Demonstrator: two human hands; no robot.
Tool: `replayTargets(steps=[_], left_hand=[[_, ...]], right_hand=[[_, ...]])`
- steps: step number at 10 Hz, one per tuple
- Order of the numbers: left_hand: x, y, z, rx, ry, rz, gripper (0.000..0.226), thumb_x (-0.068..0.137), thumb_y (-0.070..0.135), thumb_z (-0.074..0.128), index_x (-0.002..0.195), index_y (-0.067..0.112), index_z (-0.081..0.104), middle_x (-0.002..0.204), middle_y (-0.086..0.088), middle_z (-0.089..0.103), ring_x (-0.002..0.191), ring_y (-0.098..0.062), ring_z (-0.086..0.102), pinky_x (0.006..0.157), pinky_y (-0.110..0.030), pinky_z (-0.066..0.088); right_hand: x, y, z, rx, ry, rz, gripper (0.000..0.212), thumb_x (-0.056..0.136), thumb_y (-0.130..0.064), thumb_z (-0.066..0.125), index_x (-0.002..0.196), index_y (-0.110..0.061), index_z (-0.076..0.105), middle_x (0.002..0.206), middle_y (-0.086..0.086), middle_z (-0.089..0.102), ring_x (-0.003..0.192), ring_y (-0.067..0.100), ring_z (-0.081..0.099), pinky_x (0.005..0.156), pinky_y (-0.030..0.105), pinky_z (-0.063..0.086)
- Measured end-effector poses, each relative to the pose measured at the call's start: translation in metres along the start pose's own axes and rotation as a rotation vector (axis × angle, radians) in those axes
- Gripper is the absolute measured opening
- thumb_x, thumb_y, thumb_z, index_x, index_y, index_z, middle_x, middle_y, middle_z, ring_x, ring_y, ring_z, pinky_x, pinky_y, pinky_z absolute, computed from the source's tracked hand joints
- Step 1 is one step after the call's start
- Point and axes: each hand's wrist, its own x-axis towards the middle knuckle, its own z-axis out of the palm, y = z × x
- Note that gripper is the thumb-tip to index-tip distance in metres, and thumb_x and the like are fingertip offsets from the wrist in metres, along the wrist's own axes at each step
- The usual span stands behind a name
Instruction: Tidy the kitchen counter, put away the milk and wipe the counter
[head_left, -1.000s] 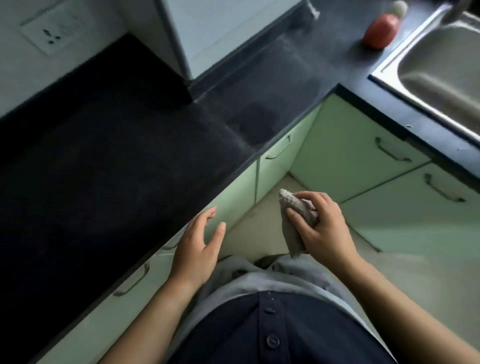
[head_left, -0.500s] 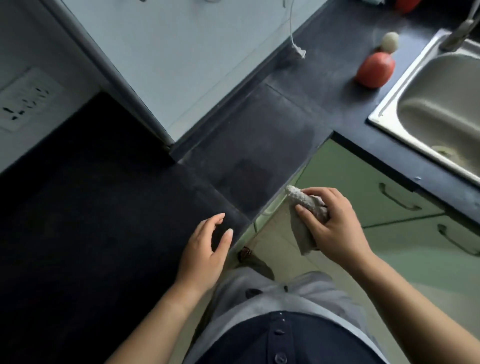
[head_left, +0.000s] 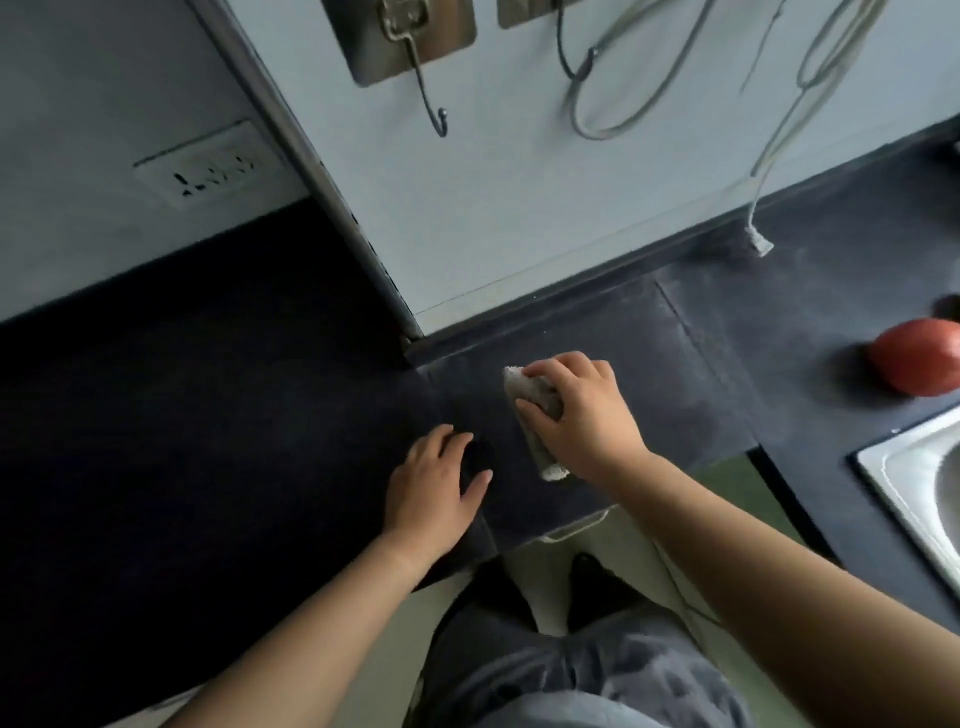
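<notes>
A grey-white cloth (head_left: 536, 402) lies pressed on the dark counter (head_left: 649, 374) near the inner corner below the wall. My right hand (head_left: 582, 415) is closed over it, and the cloth's ends stick out past the fingers and under the wrist. To its left, my left hand (head_left: 434, 486) rests flat on the counter near the front edge, fingers spread and holding nothing. No milk is in view.
A red round fruit (head_left: 919, 361) sits on the counter at the right. A steel sink (head_left: 914, 493) cuts in at the right edge. The wall holds a socket (head_left: 208, 166), a metal hook (head_left: 423, 88) and hanging cords (head_left: 779, 124). Green cabinets stand below the counter.
Both hands moved from in front of the cabinets up onto the counter. The right hand now presses the cloth on the surface. The view tilted up toward the wall.
</notes>
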Motion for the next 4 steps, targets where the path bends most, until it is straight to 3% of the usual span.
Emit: replayTargets(steps=[2,4], left_hand=[[-0.005,0.006,0.025,0.081,0.008,-0.155,0.065,0.09,0.052,0.042,0.146,0.027,0.019,0.156,-0.003,0.013,0.141,-0.023,0.017,0.103,-0.041,0.038],[-0.019,0.011,0.027,0.126,0.059,-0.181,0.06,0.091,0.051,0.038,0.145,0.028,0.022,0.154,-0.001,0.021,0.14,-0.021,0.02,0.111,-0.049,0.024]], right_hand=[[0.027,0.009,0.026,-0.13,-0.154,-0.032,0.036,0.089,-0.041,0.054,0.12,-0.023,0.052,0.123,0.001,0.047,0.114,0.026,0.036,0.075,0.038,0.047],[0.021,0.011,0.03,-0.347,-0.241,-0.072,0.053,0.086,-0.052,0.052,0.132,-0.028,0.04,0.137,0.003,0.036,0.124,0.028,0.034,0.091,0.045,0.038]])
